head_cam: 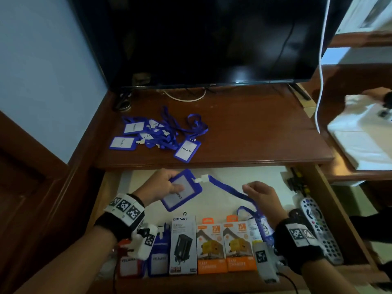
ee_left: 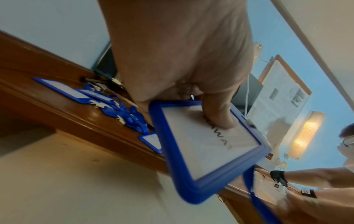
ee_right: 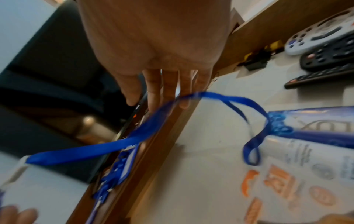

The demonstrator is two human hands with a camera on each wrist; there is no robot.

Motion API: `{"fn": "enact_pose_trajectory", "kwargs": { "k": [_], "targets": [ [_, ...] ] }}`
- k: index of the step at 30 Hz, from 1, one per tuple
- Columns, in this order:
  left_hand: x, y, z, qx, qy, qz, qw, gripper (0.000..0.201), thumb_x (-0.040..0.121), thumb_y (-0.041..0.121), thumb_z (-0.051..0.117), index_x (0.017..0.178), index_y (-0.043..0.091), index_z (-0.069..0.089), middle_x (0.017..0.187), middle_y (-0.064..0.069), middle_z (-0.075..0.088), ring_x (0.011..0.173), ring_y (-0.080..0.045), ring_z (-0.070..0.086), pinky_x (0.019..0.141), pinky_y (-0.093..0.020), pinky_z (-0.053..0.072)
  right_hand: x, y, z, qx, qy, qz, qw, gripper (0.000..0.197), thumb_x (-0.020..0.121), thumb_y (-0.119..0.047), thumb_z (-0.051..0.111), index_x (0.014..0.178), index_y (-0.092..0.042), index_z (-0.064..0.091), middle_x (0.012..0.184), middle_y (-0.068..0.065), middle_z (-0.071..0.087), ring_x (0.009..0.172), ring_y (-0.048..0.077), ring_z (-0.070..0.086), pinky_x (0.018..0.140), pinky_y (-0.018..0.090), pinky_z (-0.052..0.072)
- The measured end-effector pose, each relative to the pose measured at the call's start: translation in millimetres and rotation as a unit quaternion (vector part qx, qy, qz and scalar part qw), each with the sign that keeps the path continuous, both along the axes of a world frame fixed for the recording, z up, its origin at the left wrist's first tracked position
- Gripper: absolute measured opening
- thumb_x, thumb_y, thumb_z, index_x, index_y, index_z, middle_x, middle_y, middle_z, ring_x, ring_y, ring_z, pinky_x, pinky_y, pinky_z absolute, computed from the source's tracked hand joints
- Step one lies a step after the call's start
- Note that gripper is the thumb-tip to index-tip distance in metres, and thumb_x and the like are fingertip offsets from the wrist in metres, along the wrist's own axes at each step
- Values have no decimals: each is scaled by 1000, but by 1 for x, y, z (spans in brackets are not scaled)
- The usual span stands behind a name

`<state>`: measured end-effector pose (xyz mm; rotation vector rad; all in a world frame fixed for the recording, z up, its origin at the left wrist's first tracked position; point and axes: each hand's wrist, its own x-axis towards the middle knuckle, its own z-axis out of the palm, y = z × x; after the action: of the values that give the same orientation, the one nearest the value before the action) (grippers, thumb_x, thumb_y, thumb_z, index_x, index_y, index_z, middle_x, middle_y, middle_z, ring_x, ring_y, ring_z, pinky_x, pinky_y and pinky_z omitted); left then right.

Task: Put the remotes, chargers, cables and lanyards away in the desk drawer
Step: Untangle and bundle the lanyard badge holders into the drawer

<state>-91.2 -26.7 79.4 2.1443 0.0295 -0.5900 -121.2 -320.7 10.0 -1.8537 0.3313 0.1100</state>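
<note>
My left hand (head_cam: pixel 169 186) grips a blue badge holder (head_cam: pixel 182 195) with a white card, holding it over the open desk drawer (head_cam: pixel 331 200); my thumb lies on the card face (ee_left: pixel 206 145). Its blue lanyard strap (head_cam: pixel 229 187) runs right from a white clip to my right hand (head_cam: pixel 253 190). There the strap (ee_right: pixel 134 136) lies across my nearly straight fingers (ee_right: pixel 155 91) and loops down onto a box. A pile of blue lanyards (head_cam: pixel 157 134) with badge holders lies on the desk top. In the drawer are charger boxes (head_cam: pixel 212 247) and remotes (head_cam: pixel 320 225).
A dark television (head_cam: pixel 201 39) stands at the back of the desk, and a white cable (head_cam: pixel 320 81) hangs at its right. More badge holders (head_cam: pixel 158 257) stand at the drawer's front left. White items (head_cam: pixel 360 134) sit on the shelf to the right.
</note>
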Motion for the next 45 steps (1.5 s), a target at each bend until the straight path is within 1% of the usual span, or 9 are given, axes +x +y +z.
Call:
{"fn": "enact_pose_trajectory", "kwargs": {
  "k": [6, 10, 13, 21, 27, 33, 36, 39, 45],
  "targets": [
    [-2, -33, 14, -5, 6, -95, 995, 13, 86, 7, 67, 88, 20, 65, 81, -1, 68, 70, -12, 65, 64, -24, 51, -2, 57, 48, 149, -26, 129, 980, 27, 92, -28, 55, 108, -9, 65, 102, 2, 70, 87, 8, 65, 68, 13, 50],
    [-3, -45, 18, -61, -28, -63, 996, 14, 86, 6, 67, 94, 17, 67, 87, -4, 69, 76, -16, 66, 70, -30, 53, 0, 70, 59, 209, -8, 136, 968, 45, 86, -42, 63, 97, 1, 63, 82, 17, 66, 71, 26, 63, 62, 30, 52],
    [-6, -49, 17, -127, -49, 25, 990, 17, 87, 4, 66, 93, 20, 64, 84, -2, 68, 76, -16, 64, 69, -29, 52, -4, 70, 58, 239, -6, 134, 962, 39, 83, -41, 65, 86, -2, 57, 61, 13, 53, 52, 22, 47, 54, 33, 40],
    [-15, -87, 9, -333, -34, 259, 906, 15, 96, 11, 54, 106, 12, 64, 97, -11, 70, 83, -24, 65, 72, -35, 56, -12, 79, 60, 190, -40, 145, 970, 11, 97, -19, 52, 98, -13, 61, 63, -1, 45, 55, 11, 37, 52, 22, 34],
    [-19, -106, 1, -444, 11, 299, 845, 30, 95, 10, 52, 125, 15, 55, 109, -11, 66, 91, -22, 64, 70, -32, 55, -13, 74, 66, 209, -26, 157, 965, 12, 98, -9, 48, 93, -9, 59, 50, -13, 53, 47, 2, 42, 48, 12, 36],
    [-5, -77, 0, -344, -27, 209, 915, 68, 79, -9, 66, 132, 25, 42, 130, -5, 52, 110, -25, 58, 84, -34, 53, -7, 52, 76, 158, 29, 226, 961, 19, 98, -8, 48, 81, -8, 57, 45, -15, 55, 42, -5, 48, 47, 7, 37],
    [3, -60, 12, -197, -87, 52, 975, 63, 77, -2, 72, 130, 24, 48, 129, 5, 55, 106, -6, 55, 81, -16, 49, -1, 42, 77, 90, 50, 278, 955, 23, 95, -15, 56, 73, -11, 58, 47, -13, 51, 42, -2, 42, 50, 11, 34],
    [8, -48, 22, -46, -165, -64, 983, 51, 73, 11, 81, 118, 22, 60, 117, 13, 58, 98, 20, 49, 78, -2, 39, 8, 37, 79, 20, 58, 318, 946, 23, 92, -17, 61, 69, -14, 61, 49, -12, 51, 44, -1, 40, 50, 12, 32],
    [16, -33, 33, -32, -17, -160, 986, 37, 72, 28, 82, 105, 29, 64, 107, 3, 67, 97, -12, 64, 84, -31, 55, 16, 30, 97, -5, 75, 374, 924, 19, 90, -16, 64, 71, -15, 66, 48, -12, 58, 45, -2, 48, 49, 11, 36]
  ]
}}
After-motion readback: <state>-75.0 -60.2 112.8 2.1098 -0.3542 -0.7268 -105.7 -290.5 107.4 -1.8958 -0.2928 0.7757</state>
